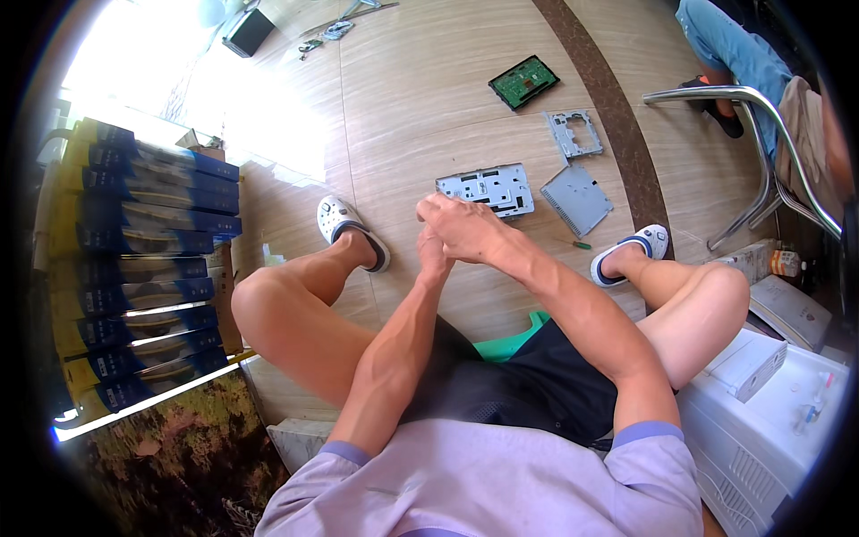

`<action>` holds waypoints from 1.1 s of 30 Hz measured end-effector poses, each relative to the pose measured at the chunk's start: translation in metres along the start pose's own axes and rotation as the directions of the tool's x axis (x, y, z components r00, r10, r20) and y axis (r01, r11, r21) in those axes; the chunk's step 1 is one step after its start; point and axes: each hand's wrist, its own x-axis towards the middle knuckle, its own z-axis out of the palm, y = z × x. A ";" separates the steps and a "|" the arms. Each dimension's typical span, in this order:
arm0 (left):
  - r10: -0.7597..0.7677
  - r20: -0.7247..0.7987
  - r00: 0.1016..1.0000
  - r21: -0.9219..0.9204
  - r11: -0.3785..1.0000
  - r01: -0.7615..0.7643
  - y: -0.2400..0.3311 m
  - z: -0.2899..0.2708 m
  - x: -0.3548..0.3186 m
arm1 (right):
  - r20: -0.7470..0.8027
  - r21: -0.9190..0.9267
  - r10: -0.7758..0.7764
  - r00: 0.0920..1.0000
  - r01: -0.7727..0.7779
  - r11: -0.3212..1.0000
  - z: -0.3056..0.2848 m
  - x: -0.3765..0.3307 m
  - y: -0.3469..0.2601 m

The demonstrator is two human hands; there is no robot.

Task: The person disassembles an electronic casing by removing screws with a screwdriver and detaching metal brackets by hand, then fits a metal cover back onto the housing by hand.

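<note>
Person seated on a green stool (517, 338), knees apart, both forearms coming up from the lower edge and meeting over the floor (420, 107) between the feet.

Right hand (461, 228): fingers curled, laid over the top of the left hand. Can't tell if anything is pinched inside, nothing shows between the fingers.
Left hand (433, 259): mostly hidden under the right, wrist bent up. Grip state unreadable.

Nearest part: grey metal chassis plate (488, 189) with cutouts, flat on the floor just beyond the knuckles, near but not touching as far as I can see.
Just right of it: ribbed grey cover panel (577, 199), flat, tilted diagonal.
Beyond that: small metal bracket frame (574, 133), then a green circuit board (523, 81) further out toward the far side.
Small green-handled screwdriver (573, 242) on the floor between the cover panel and the right slipper (633, 248). Left slipper (347, 227) is left of the chassis plate.

Left edge: stack of blue-and-yellow boxes (143, 259).
Right edge: chrome chair frame (761, 152), white appliance (761, 403) at lower right.
Far right corner: another person's leg in jeans (729, 49).
</note>
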 end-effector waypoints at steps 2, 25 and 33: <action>-0.018 0.006 1.000 -0.014 1.000 0.018 0.003 -0.002 0.000 | 0.127 -0.063 0.102 0.987 -0.094 0.994 -0.003 0.002 -0.002; 0.020 0.000 1.000 -0.052 0.998 -0.020 -0.006 0.005 0.003 | -0.031 0.093 -0.001 1.000 0.004 0.996 -0.007 -0.001 0.004; -0.099 0.077 0.992 0.034 0.995 0.097 -0.009 0.006 0.009 | 0.167 -0.139 0.279 0.946 -0.257 0.956 -0.011 0.003 -0.001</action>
